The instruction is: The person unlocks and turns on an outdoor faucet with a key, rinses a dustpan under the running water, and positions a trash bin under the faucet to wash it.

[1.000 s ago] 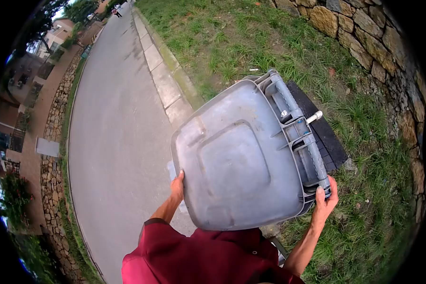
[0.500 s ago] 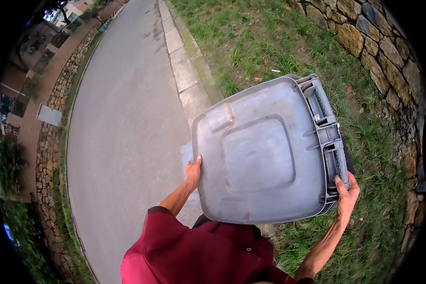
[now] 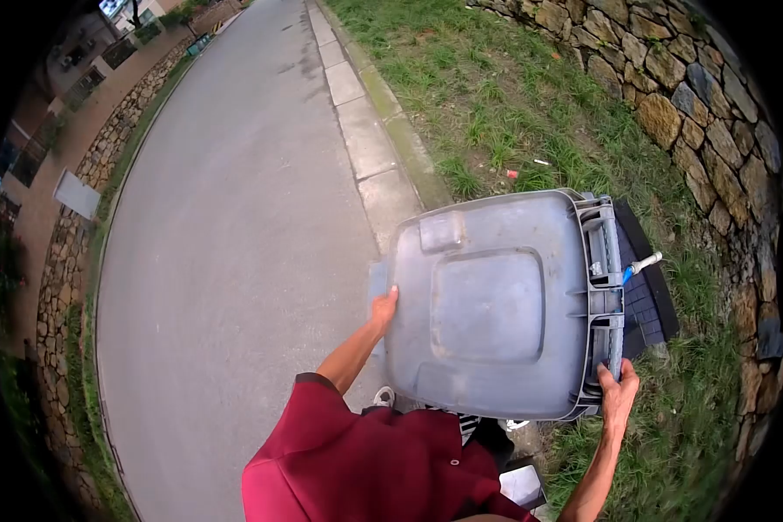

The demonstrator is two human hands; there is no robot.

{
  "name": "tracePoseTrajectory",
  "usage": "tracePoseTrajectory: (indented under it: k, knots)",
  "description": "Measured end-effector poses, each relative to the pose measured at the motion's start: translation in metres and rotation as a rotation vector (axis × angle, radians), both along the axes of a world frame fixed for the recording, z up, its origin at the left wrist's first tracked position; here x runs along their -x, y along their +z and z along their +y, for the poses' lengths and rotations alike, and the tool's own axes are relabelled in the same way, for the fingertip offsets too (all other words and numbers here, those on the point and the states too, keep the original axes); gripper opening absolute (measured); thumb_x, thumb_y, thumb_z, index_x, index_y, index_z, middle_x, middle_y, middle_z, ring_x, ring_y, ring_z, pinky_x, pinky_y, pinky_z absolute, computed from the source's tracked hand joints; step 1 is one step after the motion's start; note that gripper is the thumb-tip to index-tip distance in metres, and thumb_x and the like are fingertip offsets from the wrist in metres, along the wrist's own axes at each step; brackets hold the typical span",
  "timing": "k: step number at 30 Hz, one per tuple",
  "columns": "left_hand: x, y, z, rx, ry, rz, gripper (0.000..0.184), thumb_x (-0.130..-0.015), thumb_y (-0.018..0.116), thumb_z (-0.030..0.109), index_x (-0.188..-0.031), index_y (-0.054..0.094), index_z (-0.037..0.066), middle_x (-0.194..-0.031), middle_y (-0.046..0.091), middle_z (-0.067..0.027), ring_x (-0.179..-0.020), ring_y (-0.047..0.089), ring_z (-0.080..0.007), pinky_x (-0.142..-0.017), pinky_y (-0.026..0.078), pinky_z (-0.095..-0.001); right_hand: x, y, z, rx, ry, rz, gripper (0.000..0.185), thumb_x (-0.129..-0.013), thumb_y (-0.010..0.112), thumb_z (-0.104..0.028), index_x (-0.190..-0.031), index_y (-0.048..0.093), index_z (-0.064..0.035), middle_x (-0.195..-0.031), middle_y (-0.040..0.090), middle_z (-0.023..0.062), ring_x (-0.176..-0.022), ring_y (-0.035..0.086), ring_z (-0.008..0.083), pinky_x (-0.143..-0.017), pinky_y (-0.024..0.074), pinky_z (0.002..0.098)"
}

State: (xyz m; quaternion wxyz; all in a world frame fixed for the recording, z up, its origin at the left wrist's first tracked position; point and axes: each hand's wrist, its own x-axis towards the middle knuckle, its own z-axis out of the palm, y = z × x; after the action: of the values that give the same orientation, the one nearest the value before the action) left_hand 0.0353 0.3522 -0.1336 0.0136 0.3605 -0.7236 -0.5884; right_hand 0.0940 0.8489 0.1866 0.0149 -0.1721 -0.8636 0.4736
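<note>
A large grey bin with a flat lid [image 3: 487,304] stands in front of the person, over the line where the road [image 3: 226,261] meets the grass [image 3: 487,113]. The lid is closed, with a raised rounded square in its middle and a smaller raised patch toward its far left corner. No brand, label or writing can be read on it.

The left hand [image 3: 384,309] is closed on the lid's left edge. The right hand [image 3: 617,391] grips the near end of the handle bar [image 3: 614,261], which runs along the bin's right side; its thumb lies on the near side of the hinge area.

Just beyond the handle, to the right, a dark slab-like object [image 3: 648,300] lies over the grass, and a pale stick-like piece with a blue part [image 3: 645,264] points out above it. What these are cannot be told. A stone kerb [image 3: 370,152] runs away from the bin toward the far left, and a stone wall [image 3: 696,122] borders the grass on the right. A small red scrap [image 3: 511,174] and a white one [image 3: 542,162] lie on the grass beyond the lid. The person wears a dark red top [image 3: 374,461]; a white shoe [image 3: 384,397] shows near the bin's near left corner.
</note>
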Motion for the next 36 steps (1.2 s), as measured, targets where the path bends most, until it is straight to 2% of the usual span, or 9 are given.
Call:
tracePoseTrajectory:
  k: [4,7,13,18,22,24,27,31,36]
  knots:
    - [-0.037,-0.014,-0.094,-0.122,-0.086,-0.325,0.067,-0.087,0.059,0.046,-0.130,0.047,-0.005,-0.128,0.053,-0.0169,-0.114,0.051,-0.0264,-0.092,0.043,-0.0398,-0.017,-0.070,-0.128,-0.277,0.276,-0.062,0.027,-0.063,0.065,-0.012,-0.078,0.056,0.0089,-0.063,0.056,0.0265,-0.059,0.056,0.0386,-0.062,0.0449,0.0437]
    - [-0.077,0.017,-0.140,-0.106,-0.070,-0.225,0.059,-0.089,0.058,0.041,-0.130,0.049,0.000,-0.128,0.054,-0.0141,-0.119,0.048,-0.0255,-0.095,0.041,-0.0411,0.000,-0.090,-0.221,-0.269,0.319,0.001,0.029,-0.062,0.061,-0.011,-0.083,0.058,0.0089,-0.076,0.059,0.0312,-0.075,0.059,0.0476,-0.071,0.0461,0.0463]
    - [-0.162,0.158,-0.149,0.005,-0.219,0.103,0.036,-0.091,0.054,0.015,-0.127,0.056,0.009,-0.132,0.051,-0.0160,-0.121,0.049,-0.0308,-0.101,0.039,-0.0411,0.040,-0.049,-0.339,-0.430,0.581,0.098,0.019,-0.065,0.055,-0.008,-0.073,0.052,0.0098,-0.067,0.056,0.0318,-0.071,0.060,0.0462,-0.069,0.0475,0.0496]
    - [-0.126,0.224,-0.123,0.237,-0.264,0.375,0.045,-0.093,0.055,0.019,-0.135,0.045,0.010,-0.144,0.036,-0.0124,-0.129,0.040,-0.0262,-0.104,0.036,-0.0385,-0.026,-0.084,-0.391,-0.396,0.706,0.325,0.017,-0.067,0.056,-0.005,-0.078,0.053,0.0071,-0.070,0.060,0.0259,-0.071,0.062,0.0384,-0.068,0.0464,0.0467]
    - [-0.122,0.214,-0.105,0.138,-0.152,0.337,0.062,-0.090,0.061,0.024,-0.141,0.029,0.007,-0.142,0.035,-0.0147,-0.130,0.036,-0.0273,-0.103,0.036,-0.0403,-0.129,-0.105,-0.417,-0.313,0.754,0.295,0.014,-0.067,0.057,-0.001,-0.079,0.051,0.0019,-0.076,0.058,0.0206,-0.082,0.055,0.0340,-0.077,0.0396,0.0423]
    - [-0.137,0.193,-0.102,0.036,0.276,0.549,0.059,-0.087,0.066,0.019,-0.131,0.030,0.002,-0.127,0.045,-0.0168,-0.117,0.047,-0.0261,-0.097,0.041,-0.0403,-0.174,-0.113,-0.414,-0.252,0.774,0.325,0.014,-0.067,0.058,-0.002,-0.078,0.050,-0.0008,-0.073,0.056,0.0161,-0.080,0.052,0.0300,-0.076,0.0378,0.0401]
    - [-0.227,0.198,-0.075,-0.148,0.224,0.466,0.057,-0.085,0.066,0.008,-0.128,0.030,0.001,-0.118,0.050,-0.0137,-0.106,0.052,-0.0229,-0.096,0.042,-0.0386,-0.229,-0.121,-0.372,-0.213,0.880,0.283,0.018,-0.064,0.059,-0.002,-0.078,0.049,-0.0037,-0.072,0.052,0.0110,-0.078,0.050,0.0271,-0.076,0.0364,0.0392]
    - [-0.307,0.200,-0.022,-0.153,0.288,0.465,0.087,-0.081,0.062,-0.001,-0.145,0.004,0.003,-0.146,0.018,-0.0186,-0.133,0.026,-0.0275,-0.112,0.018,-0.0422,-0.255,-0.116,-0.312,-0.254,1.025,0.179,0.022,-0.060,0.061,0.001,-0.077,0.049,-0.0049,-0.073,0.050,0.0089,-0.078,0.048,0.0271,-0.074,0.0374,0.0390]
    - [-0.273,0.187,-0.128,-0.258,0.415,0.453,0.058,-0.078,0.063,-0.006,-0.128,0.033,-0.003,-0.122,0.047,-0.0197,-0.108,0.053,-0.0275,-0.093,0.045,-0.0413,-0.217,-0.101,-0.413,-0.293,1.109,0.216,0.019,-0.062,0.060,0.002,-0.078,0.051,-0.0010,-0.072,0.052,0.0137,-0.082,0.052,0.0300,-0.078,0.0395,0.0408]
